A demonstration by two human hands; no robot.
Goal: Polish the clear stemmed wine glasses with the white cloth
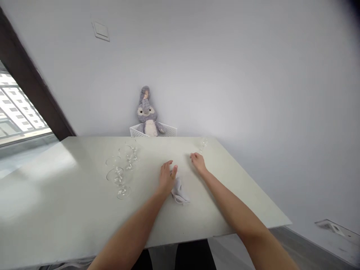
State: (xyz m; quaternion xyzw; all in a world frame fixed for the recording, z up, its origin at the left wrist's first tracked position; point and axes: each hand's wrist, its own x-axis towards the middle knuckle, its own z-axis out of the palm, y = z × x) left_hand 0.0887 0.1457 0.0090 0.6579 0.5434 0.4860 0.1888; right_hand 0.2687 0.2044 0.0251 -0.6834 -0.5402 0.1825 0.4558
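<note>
Pale and smooth, the table (73, 217) runs under both hands, its near edge below the forearms and dark-clad legs (195, 255) showing past that edge. On my feed the cloth (180, 193) lies crumpled on the tabletop, just beside the left hand (167, 178), toward its wrist and thumb side; I cannot tell whether the two touch. I see that hand's fingers and thumb standing apart. Farther right, the right hand (198, 162) has its fingers curled inward; I cannot tell from here whether the fingertips meet. Well to the left of the left hand, I count four stemmed glasses (116, 176) upright in a cluster, their outlines overlapping. One more glass (203, 143) stands just beyond the right hand. Past both hands, behind the far edge, a grey plush toy (146, 112) sits in a white basket (170, 131) against the plain wall (239, 75). Low to the right, a wall fixture (336, 228) is too blurred for me to read. Far up to the left are a switch (101, 30), a dark frame (33, 75) and a bright window (17, 108).
</note>
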